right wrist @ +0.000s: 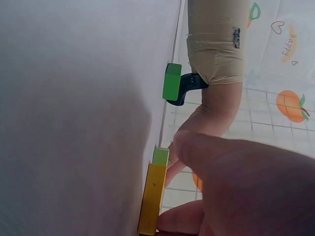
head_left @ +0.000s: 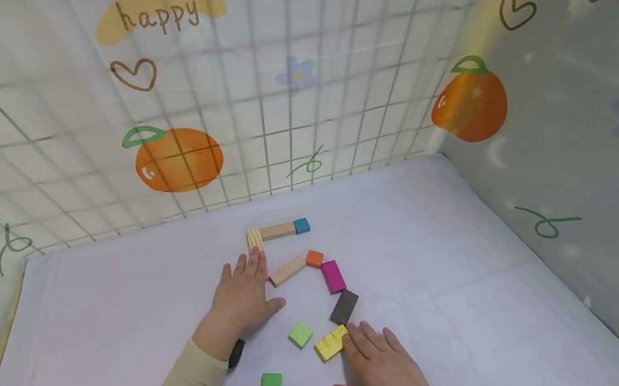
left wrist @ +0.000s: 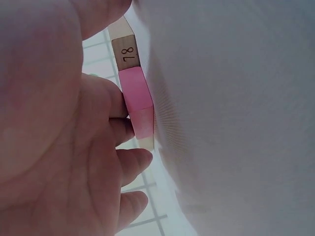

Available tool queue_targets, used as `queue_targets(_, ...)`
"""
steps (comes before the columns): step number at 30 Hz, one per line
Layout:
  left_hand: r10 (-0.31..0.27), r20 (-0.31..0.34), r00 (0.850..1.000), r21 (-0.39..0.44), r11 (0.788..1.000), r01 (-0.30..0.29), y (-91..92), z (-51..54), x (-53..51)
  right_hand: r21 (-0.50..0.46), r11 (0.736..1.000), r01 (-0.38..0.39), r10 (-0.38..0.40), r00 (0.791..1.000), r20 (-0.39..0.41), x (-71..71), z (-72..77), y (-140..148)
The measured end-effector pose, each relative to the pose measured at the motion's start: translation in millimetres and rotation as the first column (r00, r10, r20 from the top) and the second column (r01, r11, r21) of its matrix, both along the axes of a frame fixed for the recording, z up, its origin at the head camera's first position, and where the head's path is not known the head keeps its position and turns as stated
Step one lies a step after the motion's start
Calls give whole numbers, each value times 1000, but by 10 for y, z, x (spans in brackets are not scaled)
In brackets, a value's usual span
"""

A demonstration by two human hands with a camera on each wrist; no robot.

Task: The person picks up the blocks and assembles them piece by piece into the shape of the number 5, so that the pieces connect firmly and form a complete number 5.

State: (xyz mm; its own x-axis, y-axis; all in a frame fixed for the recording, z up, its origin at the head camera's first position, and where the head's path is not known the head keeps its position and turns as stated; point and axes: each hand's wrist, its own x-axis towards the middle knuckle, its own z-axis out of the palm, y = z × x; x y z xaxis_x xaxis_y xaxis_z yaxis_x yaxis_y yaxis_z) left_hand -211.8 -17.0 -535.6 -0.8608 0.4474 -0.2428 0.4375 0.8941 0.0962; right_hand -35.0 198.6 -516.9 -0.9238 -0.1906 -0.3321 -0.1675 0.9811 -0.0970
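My left hand lies with extended fingers against a pink block, mostly hidden by those fingers in the head view. Beyond it are a ridged cream block, a tan block and a blue block. The row bends back through another tan block, an orange block, a magenta block and a dark brown-grey block. With fairly straight fingers, my right hand touches the right end of a yellow block, which sits near the dark one.
A light green block lies left of the yellow one, and a green block sits nearer me. A black wrist strap shows under the left forearm. Printed cloth over a wire grid rises behind the white tabletop.
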Motion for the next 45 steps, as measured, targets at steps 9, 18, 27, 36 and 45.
queue_targets(9, 6, 5, 1000, 5, 1000, -6, -7, -22, 2, -7, 1000, 9, -9, 1000, 6, 8, 7, -18)
queue_targets(18, 3, 2, 1000, 20, 1000, -3, -16, 5, 9, -32, 999, 26, -26, 1000, -1, -1, 19, -15)
queue_targets(27, 5, 12, 1000, 23, 1000, -5, -25, 4, 0, -108, 994, -35, 25, 995, -95, -18, 88, 5)
queue_targets(36, 2, -2, 1000, 38, 999, -2, -46, -4, -4, -43, 965, -260, 250, 955, -161, -226, 170, -182)
queue_targets(45, -1, -1, 1000, 52, 999, 1, -35, -25, -5, -7, 952, -307, 305, 946, -107, -320, 84, -316)
